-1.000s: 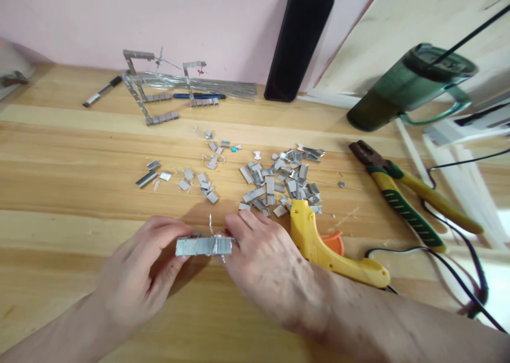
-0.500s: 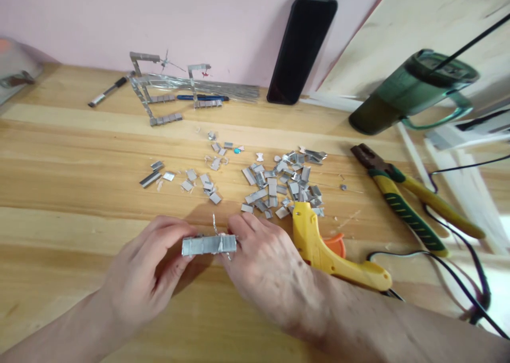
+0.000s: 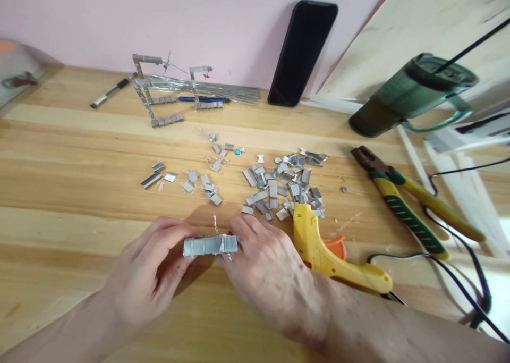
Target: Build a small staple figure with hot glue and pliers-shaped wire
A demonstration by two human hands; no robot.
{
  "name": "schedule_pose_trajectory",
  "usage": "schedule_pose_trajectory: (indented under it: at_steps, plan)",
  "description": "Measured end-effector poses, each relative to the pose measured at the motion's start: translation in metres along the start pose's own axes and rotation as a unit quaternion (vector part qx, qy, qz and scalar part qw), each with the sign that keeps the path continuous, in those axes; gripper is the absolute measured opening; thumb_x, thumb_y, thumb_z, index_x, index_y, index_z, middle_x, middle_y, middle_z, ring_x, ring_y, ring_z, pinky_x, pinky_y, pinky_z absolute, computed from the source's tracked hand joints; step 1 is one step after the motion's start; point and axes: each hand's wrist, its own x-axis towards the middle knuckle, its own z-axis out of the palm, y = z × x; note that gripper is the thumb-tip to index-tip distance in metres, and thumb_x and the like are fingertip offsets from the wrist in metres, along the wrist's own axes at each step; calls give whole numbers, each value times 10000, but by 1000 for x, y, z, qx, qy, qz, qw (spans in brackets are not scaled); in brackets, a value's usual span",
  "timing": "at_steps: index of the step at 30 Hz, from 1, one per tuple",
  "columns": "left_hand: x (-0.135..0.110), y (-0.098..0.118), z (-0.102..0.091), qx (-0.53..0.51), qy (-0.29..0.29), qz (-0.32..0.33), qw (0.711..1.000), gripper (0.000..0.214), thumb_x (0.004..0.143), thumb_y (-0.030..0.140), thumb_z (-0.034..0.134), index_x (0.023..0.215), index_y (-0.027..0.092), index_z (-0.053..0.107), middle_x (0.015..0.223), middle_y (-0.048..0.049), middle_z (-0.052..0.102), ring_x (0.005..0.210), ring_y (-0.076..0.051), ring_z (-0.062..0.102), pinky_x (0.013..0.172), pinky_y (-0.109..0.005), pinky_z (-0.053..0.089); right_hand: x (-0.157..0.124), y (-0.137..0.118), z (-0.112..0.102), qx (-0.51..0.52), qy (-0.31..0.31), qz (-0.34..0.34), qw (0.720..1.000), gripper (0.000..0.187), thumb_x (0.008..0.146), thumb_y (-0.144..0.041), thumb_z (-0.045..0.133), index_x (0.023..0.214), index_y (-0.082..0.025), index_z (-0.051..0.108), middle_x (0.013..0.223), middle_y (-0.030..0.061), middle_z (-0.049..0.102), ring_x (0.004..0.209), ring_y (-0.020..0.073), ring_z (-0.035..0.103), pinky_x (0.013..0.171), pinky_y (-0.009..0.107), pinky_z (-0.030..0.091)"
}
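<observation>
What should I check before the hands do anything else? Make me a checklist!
1. Left hand gripping the gray strip's left end: ok.
2. Right hand gripping the other end: cannot tell; it's right there, but its fingertips are hidden.
3. Twisted wire firmly fixed to the strip: cannot tell.
4. Glue gun tip away from the loose metal pieces: not ok, it's among them.
5. Pliers apart from both hands: ok.

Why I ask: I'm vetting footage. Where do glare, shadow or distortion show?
Head view: glare whitens the lower right edge; head view: soft shadow darkens the table beside the left hand; head view: the green mug leans outward, probably wide-angle distortion.
</observation>
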Motion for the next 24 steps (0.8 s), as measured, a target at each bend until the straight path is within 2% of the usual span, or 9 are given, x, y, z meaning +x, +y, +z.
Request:
schedule_pose_trajectory:
  at_steps: [5,12,18,24]
  plan:
    - [-3,-1,-2,3,-58,-20,998,206,857,137,471,1045,219,492,895,-45,633,802,-160,637,685,-242,533,-1,0,2,2,4,0,1000,122,706,-110,698,639,-173,618,670,35,605,622,208,566,482,310,482]
    - [-4,-1,-1,1,-40,-21,999,212,845,132,482,1031,232,498,889,-28,642,777,-153,643,666,-225,526,-1,-1,2,17,4,12,1000,122,731,-144,694,637,-176,622,674,38,617,616,215,574,480,327,494]
    - [-4,1,-2,-27,-43,-61,997,206,845,131,477,1020,232,518,905,-35,645,801,-166,647,688,-251,529,2,-1,0,32,25,49,998,149,703,-156,727,620,-171,604,648,25,617,608,203,580,510,321,515]
    - [-4,-1,-2,-20,-48,-34,998,246,843,115,467,1048,249,488,906,-34,632,801,-165,649,683,-249,545,1,-1,3,-10,29,7,999,153,703,-185,746,651,-179,602,660,18,582,627,191,547,511,299,476]
